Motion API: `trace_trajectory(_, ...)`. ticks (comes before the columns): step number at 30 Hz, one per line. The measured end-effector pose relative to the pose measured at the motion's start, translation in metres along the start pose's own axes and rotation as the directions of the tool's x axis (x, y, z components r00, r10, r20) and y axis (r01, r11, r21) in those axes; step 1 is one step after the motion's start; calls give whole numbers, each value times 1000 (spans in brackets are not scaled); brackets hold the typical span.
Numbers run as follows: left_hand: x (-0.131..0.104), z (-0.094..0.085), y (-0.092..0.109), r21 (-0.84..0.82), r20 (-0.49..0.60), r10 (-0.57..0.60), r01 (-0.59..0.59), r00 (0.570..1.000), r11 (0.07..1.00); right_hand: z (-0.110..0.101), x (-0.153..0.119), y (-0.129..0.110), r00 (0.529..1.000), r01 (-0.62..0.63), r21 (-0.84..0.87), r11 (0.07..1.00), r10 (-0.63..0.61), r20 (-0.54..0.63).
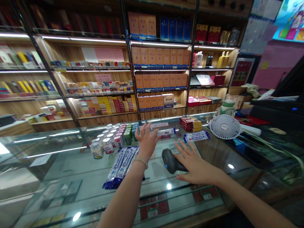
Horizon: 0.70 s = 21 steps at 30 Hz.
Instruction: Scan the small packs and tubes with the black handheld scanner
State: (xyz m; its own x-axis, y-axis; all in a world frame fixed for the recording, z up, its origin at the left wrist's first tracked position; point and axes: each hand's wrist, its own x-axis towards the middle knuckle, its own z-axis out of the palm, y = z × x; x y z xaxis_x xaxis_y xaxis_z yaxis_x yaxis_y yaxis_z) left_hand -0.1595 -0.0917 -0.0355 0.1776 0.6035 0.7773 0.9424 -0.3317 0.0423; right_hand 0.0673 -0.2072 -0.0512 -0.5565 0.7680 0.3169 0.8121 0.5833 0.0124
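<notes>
My left hand (146, 144) is raised over the glass counter (78, 167), fingers spread and nothing held. Beneath and left of it lie several long blue-and-white packets (120, 164) side by side. A single packet of the same look (166, 131) rests just past its fingertips. My right hand (196, 163) is stretched flat with fingers apart, partly covering the handle of a black barcode scanner (169, 161); whether it touches the scanner I cannot tell. More blue-and-white packets (196, 136) lie beyond my right fingers, near a stack of red and yellow packs (190, 123).
Rows of small jars (108, 144) and green packs (128, 136) stand on the counter's left. A white round fan (225, 126), a green-and-white jug (227, 107) and a cable (273, 141) are at right. Lit shelves (161, 69) with boxed goods line the wall behind.
</notes>
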Motion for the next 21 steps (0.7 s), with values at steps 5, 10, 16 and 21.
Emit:
trace_trajectory(5,0,0,0,9,8,0,0,1000,1000,-12,20,27,994,-44,-74,996,37,-104)
trace_trajectory(10,0,0,1,29,13,1,-2,1000,1000,-8,50,60,959,-74,-173,982,23,-282)
trace_trajectory(16,0,2,1,38,0,21,-21,1000,999,8,73,83,930,8,-230,973,-92,-357)
trace_trajectory(21,-1,5,-1,43,-16,43,-42,999,998,15,93,92,890,62,-263,963,-172,-423)
